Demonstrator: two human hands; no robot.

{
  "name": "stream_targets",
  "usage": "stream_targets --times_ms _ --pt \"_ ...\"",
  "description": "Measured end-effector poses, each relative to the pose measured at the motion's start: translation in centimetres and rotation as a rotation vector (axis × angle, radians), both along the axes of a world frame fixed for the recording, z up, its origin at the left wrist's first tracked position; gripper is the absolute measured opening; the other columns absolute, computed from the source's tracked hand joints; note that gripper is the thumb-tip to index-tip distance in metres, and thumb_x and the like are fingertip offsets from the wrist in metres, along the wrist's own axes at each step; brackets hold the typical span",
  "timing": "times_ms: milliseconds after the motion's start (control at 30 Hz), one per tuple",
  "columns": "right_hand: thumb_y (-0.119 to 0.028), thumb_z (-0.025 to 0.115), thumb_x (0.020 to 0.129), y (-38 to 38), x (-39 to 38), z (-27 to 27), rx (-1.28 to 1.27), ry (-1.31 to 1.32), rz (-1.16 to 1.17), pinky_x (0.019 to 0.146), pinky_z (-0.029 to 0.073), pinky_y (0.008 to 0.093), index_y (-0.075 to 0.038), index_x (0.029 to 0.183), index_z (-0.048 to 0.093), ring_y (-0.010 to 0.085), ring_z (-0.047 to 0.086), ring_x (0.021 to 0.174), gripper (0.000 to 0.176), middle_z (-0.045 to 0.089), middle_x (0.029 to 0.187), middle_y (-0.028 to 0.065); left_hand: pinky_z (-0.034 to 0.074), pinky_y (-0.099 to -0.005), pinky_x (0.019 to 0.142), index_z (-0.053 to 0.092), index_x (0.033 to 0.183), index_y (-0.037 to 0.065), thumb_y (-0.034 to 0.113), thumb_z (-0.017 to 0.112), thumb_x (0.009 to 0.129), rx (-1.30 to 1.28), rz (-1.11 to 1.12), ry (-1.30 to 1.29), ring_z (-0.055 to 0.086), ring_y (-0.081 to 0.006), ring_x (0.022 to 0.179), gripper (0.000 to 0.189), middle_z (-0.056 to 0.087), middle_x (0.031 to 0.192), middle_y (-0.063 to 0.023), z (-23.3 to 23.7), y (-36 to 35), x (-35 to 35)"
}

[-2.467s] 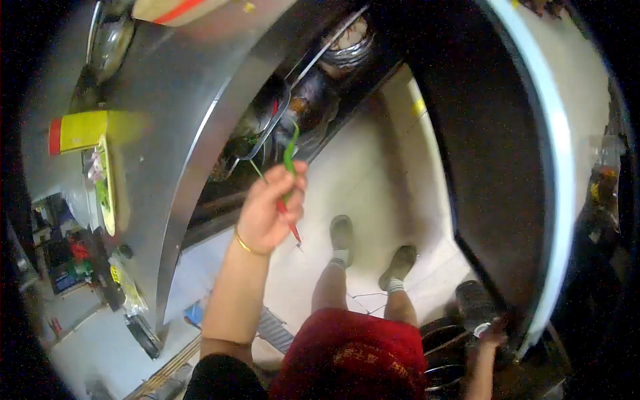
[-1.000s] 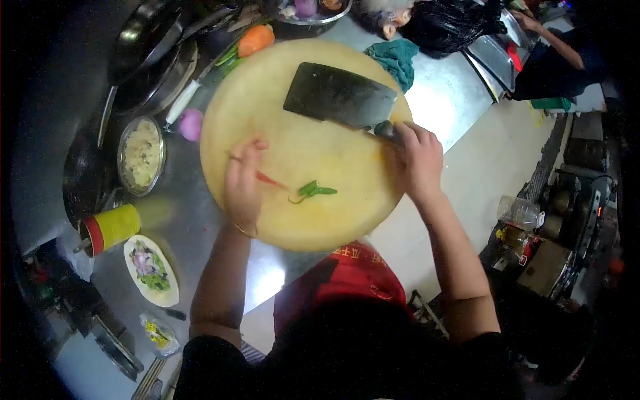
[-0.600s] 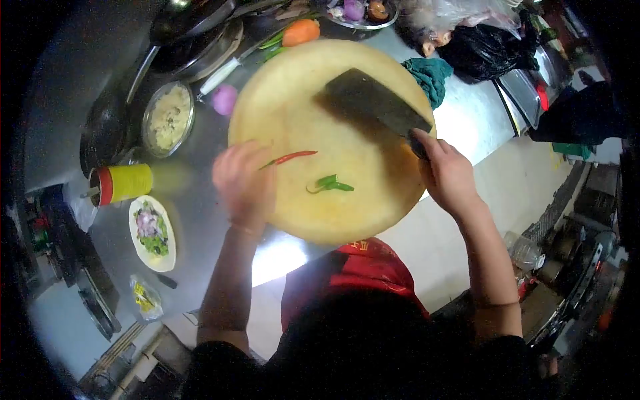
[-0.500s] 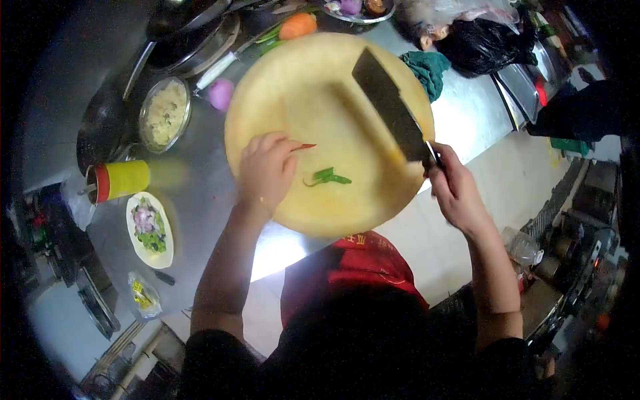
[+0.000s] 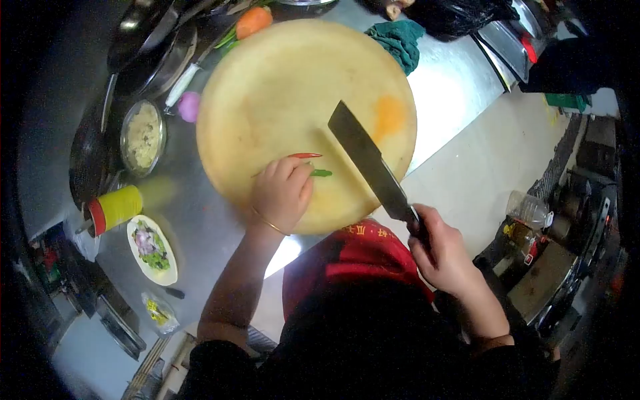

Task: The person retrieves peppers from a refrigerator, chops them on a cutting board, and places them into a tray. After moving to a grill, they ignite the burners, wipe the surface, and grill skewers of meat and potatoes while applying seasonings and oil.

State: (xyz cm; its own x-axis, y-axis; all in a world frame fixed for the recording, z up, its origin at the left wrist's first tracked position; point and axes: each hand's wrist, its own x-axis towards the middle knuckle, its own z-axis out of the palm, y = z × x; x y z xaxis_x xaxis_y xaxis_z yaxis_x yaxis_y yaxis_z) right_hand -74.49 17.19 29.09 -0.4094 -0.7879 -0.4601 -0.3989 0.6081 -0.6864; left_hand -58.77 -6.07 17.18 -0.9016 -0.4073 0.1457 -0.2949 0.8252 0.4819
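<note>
My left hand (image 5: pixel 283 193) lies curled over the red chili (image 5: pixel 305 155) and green chili (image 5: pixel 322 173) near the front of the round chopping board (image 5: pixel 280 80), fingers pressing both down so only their tips show past my knuckles. My right hand (image 5: pixel 443 257) is clenched round the cleaver (image 5: pixel 365 157) handle, which the fist hides, the blade slanting across the board just beside the chilies. Yellow characters on my red apron (image 5: pixel 353 257) are partly cut off by the board edge and unreadable.

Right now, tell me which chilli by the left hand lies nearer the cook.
The green chilli, poking from under the left hand; the red chilli lies beyond it, farther up the cutting board.
</note>
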Motion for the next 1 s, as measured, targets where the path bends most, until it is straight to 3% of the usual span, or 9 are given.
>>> stream_targets --times_ms 67,100,333,467,567,667,767,933,1000 --pt "-0.009 0.058 0.079 1.2 -0.1 1.4 0.025 0.020 0.065 0.070 0.049 0.0462 -0.007 0.122 0.039 0.0423 0.059 0.080 0.046 0.059 0.095 0.0223 0.045 -0.0405 0.072 0.062 0.084 0.009 0.009 0.065 0.069 0.026 0.024 0.058 0.055 -0.0289 0.082 0.016 0.058 0.090 -0.0063 -0.9 0.9 -0.1" --pt "0.000 0.055 0.078 1.5 0.1 2.3 0.055 0.045 0.085 0.069 0.049 0.0383 -0.003 0.120 0.040 0.0349 0.062 0.080 0.044 0.061 0.089 0.0176 0.046 -0.0400 0.069 0.062 0.083 0.010 0.009 0.064 0.068 0.032 0.038 0.100 0.055 -0.0279 0.080 0.015 0.057 0.088 -0.0051 -1.0 1.8 -0.6" --pt "-0.004 0.061 0.076 3.3 1.4 3.7 0.226 0.196 0.232 0.065 0.051 0.0385 -0.004 0.118 0.045 0.0342 0.062 0.074 0.045 0.060 0.090 0.0162 0.047 -0.0385 0.068 0.059 0.077 0.009 0.010 0.063 0.065 -0.010 0.127 0.124 0.054 -0.0277 0.080 0.013 0.056 0.087 -0.0062 -1.3 4.2 -1.5" --pt "-0.011 0.058 0.078 3.1 2.3 3.5 0.329 0.277 0.331 0.058 0.050 0.0399 -0.007 0.123 0.041 0.0333 0.060 0.067 0.049 0.059 0.085 0.0139 0.046 -0.0408 0.070 0.057 0.081 0.005 0.008 0.064 0.063 0.020 0.045 0.065 0.054 -0.0310 0.085 0.019 0.055 0.091 -0.0107 -1.2 4.0 -1.2" --pt "-0.013 0.056 0.079 3.0 2.3 0.6 0.268 0.334 0.335 0.054 0.049 0.0407 -0.008 0.123 0.040 0.0324 0.060 0.064 0.047 0.058 0.083 0.0130 0.047 -0.0389 0.068 0.059 0.078 0.008 0.009 0.063 0.064 -0.020 0.044 0.073 0.054 -0.0278 0.081 0.015 0.056 0.088 -0.0069 -1.1 4.3 -1.3" --pt "-0.006 0.049 0.076 2.5 2.3 0.9 0.175 0.348 0.324 0.050 0.049 0.0408 -0.006 0.125 0.039 0.0303 0.060 0.057 0.050 0.056 0.080 0.0130 0.047 -0.0384 0.069 0.059 0.078 0.008 0.010 0.063 0.064 -0.041 0.031 0.100 0.054 -0.0277 0.082 0.015 0.056 0.089 -0.0074 -1.1 4.1 -1.7" --pt "-0.006 0.048 0.077 2.8 2.9 3.6 0.292 0.365 0.400 0.050 0.049 0.0407 -0.006 0.125 0.038 0.0298 0.060 0.057 0.049 0.056 0.080 0.0136 0.047 -0.0375 0.072 0.060 0.080 0.008 0.010 0.064 0.063 -0.062 0.036 0.028 0.054 -0.0273 0.086 0.018 0.057 0.092 -0.0083 -1.1 4.2 -1.0" --pt "-0.006 0.048 0.077 2.7 3.5 0.8 0.214 0.423 0.371 0.048 0.050 0.0385 -0.006 0.124 0.040 0.0288 0.059 0.054 0.047 0.057 0.081 0.0139 0.048 -0.0361 0.076 0.060 0.080 0.006 0.012 0.067 0.060 0.018 0.028 -0.055 0.053 -0.0282 0.089 0.022 0.058 0.093 -0.0103 -0.9 4.3 -0.9" --pt "-0.006 0.048 0.078 2.3 3.5 1.4 0.220 0.422 0.378 0.047 0.050 0.0386 -0.006 0.124 0.040 0.0289 0.059 0.053 0.047 0.057 0.081 0.0140 0.047 -0.0376 0.073 0.059 0.075 0.006 0.012 0.067 0.059 -0.080 0.008 0.017 0.053 -0.0292 0.086 0.019 0.056 0.087 -0.0105 -1.5 4.1 -0.6"
